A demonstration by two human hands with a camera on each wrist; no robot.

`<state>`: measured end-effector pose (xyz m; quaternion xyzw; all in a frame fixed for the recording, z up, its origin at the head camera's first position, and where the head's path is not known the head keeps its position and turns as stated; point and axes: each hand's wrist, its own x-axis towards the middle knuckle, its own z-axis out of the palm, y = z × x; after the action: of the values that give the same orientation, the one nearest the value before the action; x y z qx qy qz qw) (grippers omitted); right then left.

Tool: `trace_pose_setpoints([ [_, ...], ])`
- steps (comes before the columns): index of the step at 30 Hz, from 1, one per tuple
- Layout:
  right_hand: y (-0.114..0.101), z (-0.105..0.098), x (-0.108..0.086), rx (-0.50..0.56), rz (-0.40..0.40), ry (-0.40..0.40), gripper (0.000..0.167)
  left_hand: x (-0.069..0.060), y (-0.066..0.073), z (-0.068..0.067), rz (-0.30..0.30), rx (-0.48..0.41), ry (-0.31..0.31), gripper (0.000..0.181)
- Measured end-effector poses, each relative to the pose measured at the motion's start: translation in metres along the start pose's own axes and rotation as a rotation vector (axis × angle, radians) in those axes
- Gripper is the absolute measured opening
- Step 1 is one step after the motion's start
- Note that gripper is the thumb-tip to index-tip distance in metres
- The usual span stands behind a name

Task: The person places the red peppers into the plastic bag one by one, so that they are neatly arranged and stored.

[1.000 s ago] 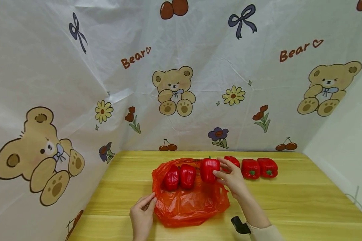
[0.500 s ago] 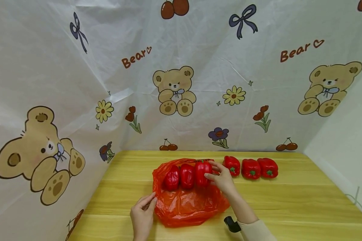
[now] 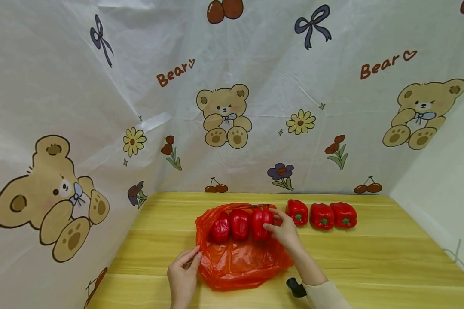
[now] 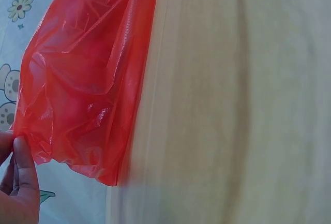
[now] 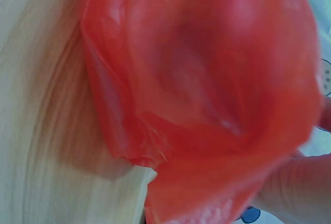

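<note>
A red plastic bag [image 3: 236, 259] lies with its mouth spread toward me. My left hand [image 3: 183, 272] pinches the left edge of the mouth; the left wrist view shows thumb and finger on the red plastic [image 4: 77, 89]. Two red bell peppers, a left one [image 3: 220, 227] and a middle one [image 3: 240, 225], sit side by side inside. My right hand [image 3: 287, 233] grips a third bell pepper [image 3: 259, 226] by its right side, just right of the middle one. In the right wrist view the bag [image 5: 207, 79] hides that pepper and most of the fingers.
Three more red bell peppers [image 3: 297, 212] [image 3: 322, 216] [image 3: 343, 215] lie in a row on the wooden table [image 3: 375, 257], right of the bag. Behind stands a bear-patterned cloth [image 3: 263, 171]. A black device [image 3: 296, 287] sits on my right wrist.
My right hand has carried its bell pepper left and down into the bag, beside the other two, then shifted it slightly right. The left hand stays on the bag's edge.
</note>
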<state>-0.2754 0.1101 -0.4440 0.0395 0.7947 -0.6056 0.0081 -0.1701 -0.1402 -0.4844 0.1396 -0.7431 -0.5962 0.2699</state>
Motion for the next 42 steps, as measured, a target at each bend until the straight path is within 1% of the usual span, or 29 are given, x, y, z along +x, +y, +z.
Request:
trace_pose_setpoints([
  [10,0.009,0.009,0.002,-0.052,-0.015,0.019,0.054,0.001,0.001,0.0,-0.029,-0.006,-0.005,0.018],
  [18,0.015,0.014,0.006,-0.096,-0.007,0.034,0.054,0.001,0.001,-0.001,-0.031,-0.005,-0.006,0.018],
  [25,0.019,0.017,0.009,-0.181,-0.073,0.069,0.053,0.0,0.001,0.0,-0.04,-0.012,-0.007,0.018],
  [29,0.02,0.018,0.009,-0.218,-0.087,0.074,0.054,0.0,0.0,0.0,-0.035,-0.017,-0.005,0.018],
  [34,0.021,0.017,0.008,-0.22,-0.083,0.071,0.055,0.0,-0.001,0.001,-0.02,-0.014,0.001,0.017],
  [42,0.018,0.014,0.003,-0.204,-0.071,0.051,0.056,0.001,-0.002,0.001,-0.013,-0.01,0.006,0.017],
])
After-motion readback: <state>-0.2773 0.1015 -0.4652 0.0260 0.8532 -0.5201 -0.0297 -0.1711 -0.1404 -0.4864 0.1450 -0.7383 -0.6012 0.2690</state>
